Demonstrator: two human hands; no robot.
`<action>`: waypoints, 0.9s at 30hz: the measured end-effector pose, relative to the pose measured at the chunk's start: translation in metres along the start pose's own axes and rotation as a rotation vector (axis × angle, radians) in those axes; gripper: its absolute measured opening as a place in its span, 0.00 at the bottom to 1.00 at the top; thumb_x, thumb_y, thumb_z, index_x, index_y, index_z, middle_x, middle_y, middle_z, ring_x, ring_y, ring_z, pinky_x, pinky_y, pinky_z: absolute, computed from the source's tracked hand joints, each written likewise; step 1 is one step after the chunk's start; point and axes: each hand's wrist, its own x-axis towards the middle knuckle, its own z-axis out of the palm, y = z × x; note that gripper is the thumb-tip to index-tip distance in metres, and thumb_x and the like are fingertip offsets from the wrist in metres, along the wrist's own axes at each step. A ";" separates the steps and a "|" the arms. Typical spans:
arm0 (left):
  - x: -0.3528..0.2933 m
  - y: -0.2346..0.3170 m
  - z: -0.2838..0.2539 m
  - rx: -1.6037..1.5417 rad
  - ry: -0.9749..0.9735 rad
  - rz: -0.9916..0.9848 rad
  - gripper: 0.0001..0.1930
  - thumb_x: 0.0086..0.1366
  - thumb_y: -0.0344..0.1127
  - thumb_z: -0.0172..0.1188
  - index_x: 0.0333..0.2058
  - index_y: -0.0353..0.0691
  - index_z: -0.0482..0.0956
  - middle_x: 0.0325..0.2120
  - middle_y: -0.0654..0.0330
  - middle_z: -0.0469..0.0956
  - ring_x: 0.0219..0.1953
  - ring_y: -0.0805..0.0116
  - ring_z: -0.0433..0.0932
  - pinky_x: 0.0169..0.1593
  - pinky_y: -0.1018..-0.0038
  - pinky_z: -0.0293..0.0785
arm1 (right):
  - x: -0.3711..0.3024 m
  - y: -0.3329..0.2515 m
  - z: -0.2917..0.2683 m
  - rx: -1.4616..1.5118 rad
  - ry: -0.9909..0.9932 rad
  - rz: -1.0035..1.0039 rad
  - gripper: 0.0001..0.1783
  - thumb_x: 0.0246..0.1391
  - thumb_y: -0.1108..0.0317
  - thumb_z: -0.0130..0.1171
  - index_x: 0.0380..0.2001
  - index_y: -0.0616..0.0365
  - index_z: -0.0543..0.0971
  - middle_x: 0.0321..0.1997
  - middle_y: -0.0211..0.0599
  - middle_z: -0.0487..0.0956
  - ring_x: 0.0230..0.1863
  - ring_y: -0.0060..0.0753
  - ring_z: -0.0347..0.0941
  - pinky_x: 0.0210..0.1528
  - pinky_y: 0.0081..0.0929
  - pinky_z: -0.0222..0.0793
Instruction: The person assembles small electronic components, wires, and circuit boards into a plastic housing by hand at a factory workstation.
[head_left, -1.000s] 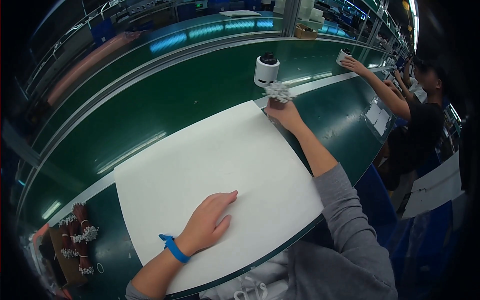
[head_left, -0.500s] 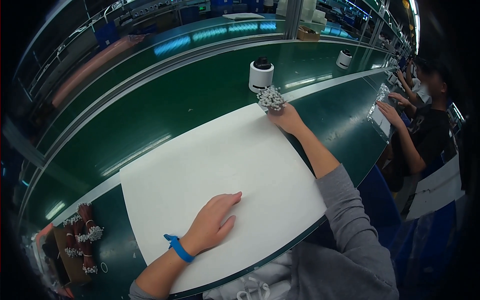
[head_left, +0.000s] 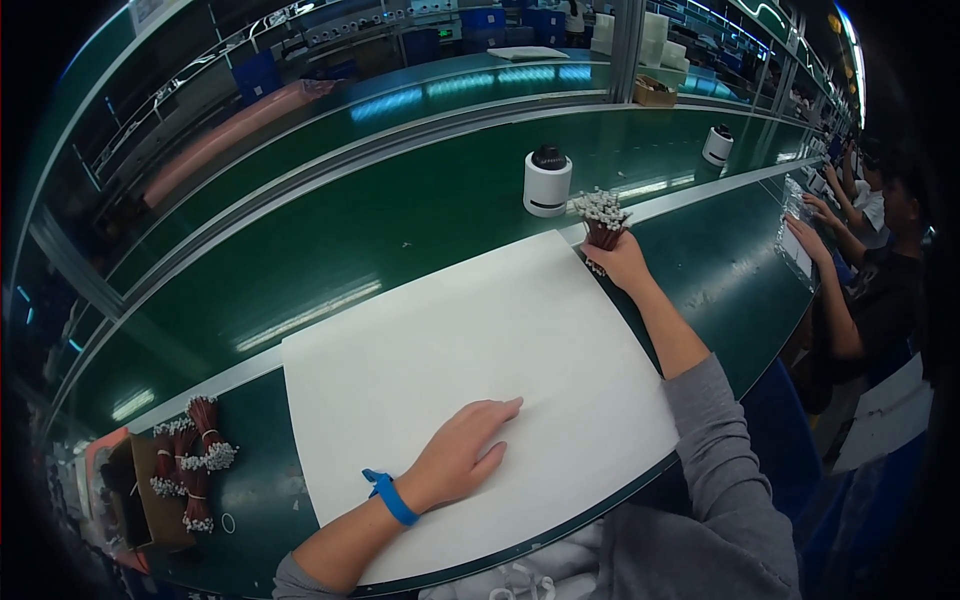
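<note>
My right hand (head_left: 622, 260) is closed around a bundle of reddish-brown wires (head_left: 605, 232) with white connector ends, held upright at the far right corner of a large white sheet (head_left: 450, 350). More white ends poke out below my fingers. My left hand (head_left: 465, 450), a blue band (head_left: 392, 498) round its wrist, lies palm down on the sheet's near half. Its fingers are stretched out and it holds nothing. Several similar tied wire bundles (head_left: 205, 425) lie at the left, next to a cardboard box (head_left: 165, 500).
A white cylindrical device with a black top (head_left: 547, 185) stands on the green conveyor belt (head_left: 430, 200) beyond the sheet; another such device (head_left: 717, 147) is farther right. A pale ring (head_left: 228, 523) lies near the box. At right, a co-worker's hands (head_left: 808, 235) touch a silvery bag (head_left: 792, 240).
The whole view has shifted, so everything appears farther right and slightly lower. In my right hand the wire bundle shows more of its length. My left hand stays flat on the sheet.
</note>
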 end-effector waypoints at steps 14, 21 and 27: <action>-0.003 0.003 -0.005 0.034 0.005 0.025 0.24 0.58 0.28 0.52 0.55 0.35 0.67 0.50 0.50 0.71 0.53 0.52 0.67 0.58 0.64 0.63 | -0.005 -0.018 0.002 0.020 -0.005 -0.080 0.16 0.47 0.70 0.65 0.40 0.61 0.75 0.29 0.28 0.77 0.29 0.21 0.71 0.34 0.21 0.68; -0.002 0.002 -0.005 0.021 -0.012 0.008 0.24 0.58 0.28 0.52 0.55 0.35 0.67 0.50 0.49 0.70 0.54 0.51 0.67 0.59 0.63 0.63 | 0.001 -0.021 0.008 -0.239 -0.094 -0.110 0.16 0.44 0.72 0.63 0.39 0.62 0.74 0.25 0.29 0.73 0.26 0.22 0.66 0.32 0.22 0.66; -0.004 0.003 0.001 0.006 -0.009 -0.002 0.24 0.58 0.28 0.52 0.55 0.36 0.67 0.50 0.49 0.70 0.54 0.51 0.67 0.59 0.63 0.63 | -0.009 -0.019 0.005 -0.074 -0.057 -0.042 0.17 0.45 0.71 0.62 0.41 0.61 0.75 0.28 0.31 0.76 0.29 0.21 0.69 0.35 0.22 0.68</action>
